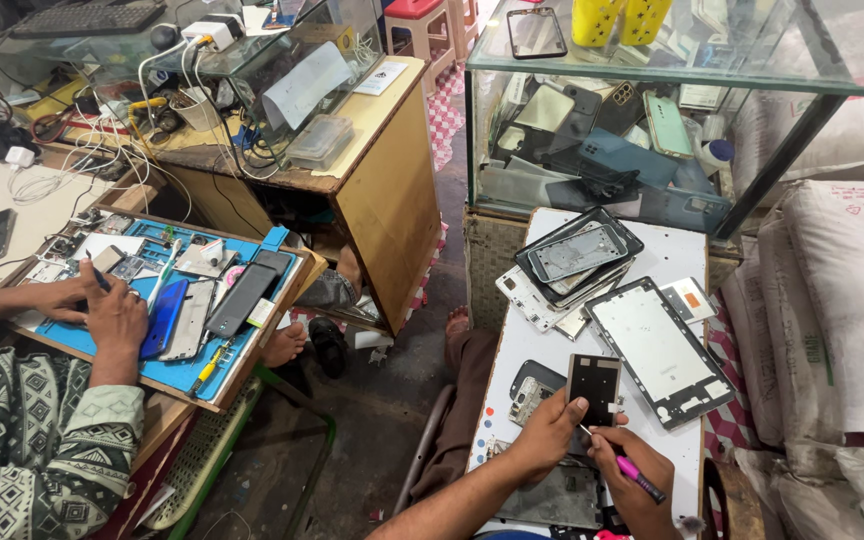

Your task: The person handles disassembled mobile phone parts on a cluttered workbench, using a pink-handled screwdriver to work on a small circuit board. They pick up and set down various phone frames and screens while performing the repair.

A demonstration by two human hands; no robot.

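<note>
Head cam: left hand (549, 432) has a tight grip on a phone frame (593, 387), right hand (635, 472) pinches a pink screwdriver (635, 474) over the white table (672, 255).

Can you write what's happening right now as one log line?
left hand: holds phone frame | right hand: holds pink-handled tool at frame | white table: tablet frame, stacked frames

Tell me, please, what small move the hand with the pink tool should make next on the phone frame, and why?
Probably bring the tip of the pink-handled tool up to the lower edge of the dark phone frame. The left hand already holds the frame upright, and the right hand grips the tool just below it, its tip pointing that way.
</note>
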